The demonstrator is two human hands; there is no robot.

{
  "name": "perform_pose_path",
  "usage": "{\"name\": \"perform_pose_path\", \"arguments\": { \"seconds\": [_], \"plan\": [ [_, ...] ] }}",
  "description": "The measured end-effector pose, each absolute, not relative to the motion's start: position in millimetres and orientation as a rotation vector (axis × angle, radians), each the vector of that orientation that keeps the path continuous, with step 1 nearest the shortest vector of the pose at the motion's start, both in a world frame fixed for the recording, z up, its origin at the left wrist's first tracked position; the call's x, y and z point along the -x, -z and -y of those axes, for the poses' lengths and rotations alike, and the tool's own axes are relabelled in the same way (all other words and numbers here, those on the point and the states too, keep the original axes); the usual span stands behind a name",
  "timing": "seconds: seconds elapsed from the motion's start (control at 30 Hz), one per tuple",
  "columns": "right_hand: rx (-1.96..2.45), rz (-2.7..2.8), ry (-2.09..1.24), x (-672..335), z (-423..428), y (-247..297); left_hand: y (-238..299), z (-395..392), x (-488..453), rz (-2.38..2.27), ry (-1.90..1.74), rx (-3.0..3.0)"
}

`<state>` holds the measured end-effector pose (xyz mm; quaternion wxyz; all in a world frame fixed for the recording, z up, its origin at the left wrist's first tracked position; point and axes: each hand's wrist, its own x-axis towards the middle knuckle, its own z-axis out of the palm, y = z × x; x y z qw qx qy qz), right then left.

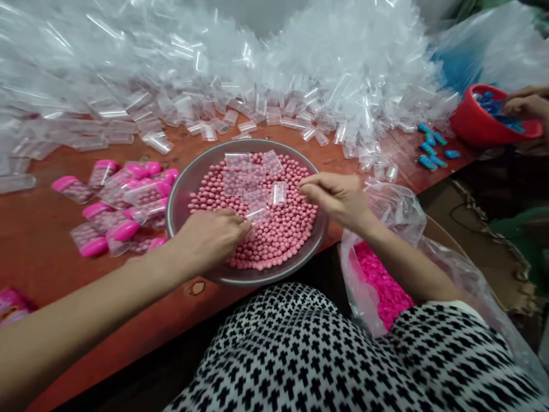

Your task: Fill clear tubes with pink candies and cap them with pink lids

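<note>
clear tubes [206, 74] heaped on red-brown table [38, 240]; left hand [217, 233], right hand [338, 197] at bowl [177, 200], grip unclear

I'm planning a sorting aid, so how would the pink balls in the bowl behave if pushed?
The pink balls would probably roll and scatter, being round and loose. Each is likely light, given how small it looks beside the fingers. The raised rim of the gray bowl should contain gentle pushes.

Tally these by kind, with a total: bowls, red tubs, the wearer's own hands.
Bowl: 1
Red tub: 1
Own hands, left hand and right hand: 2
Total: 4
</note>
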<state>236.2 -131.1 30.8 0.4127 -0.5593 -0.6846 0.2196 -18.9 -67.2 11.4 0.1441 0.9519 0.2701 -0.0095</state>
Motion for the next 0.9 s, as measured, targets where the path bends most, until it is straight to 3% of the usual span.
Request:
{"name": "perform_pose_path", "arguments": {
  "seconds": [0.1,0.2,0.33,0.57,0.9],
  "plan": [
    [1.602,1.556,-0.494,-288,126,-24,-14,74,-14,-0.665,0.433,-2.865],
    [1.859,1.713,-0.360,-332,118,-1,-5,79,-47,-0.642,0.463,-2.859],
    [1.944,2.103,-0.400,-355,114,27,6,74,-59,-0.756,0.184,-2.642],
    [1.960,2.381,-0.265,-351,107,45,5,67,-39,-0.649,-0.460,-1.586],
    [1.535,1.507,-0.439,-339,114,17,7,72,-38,-0.536,-0.672,-1.470]
  ]
}}
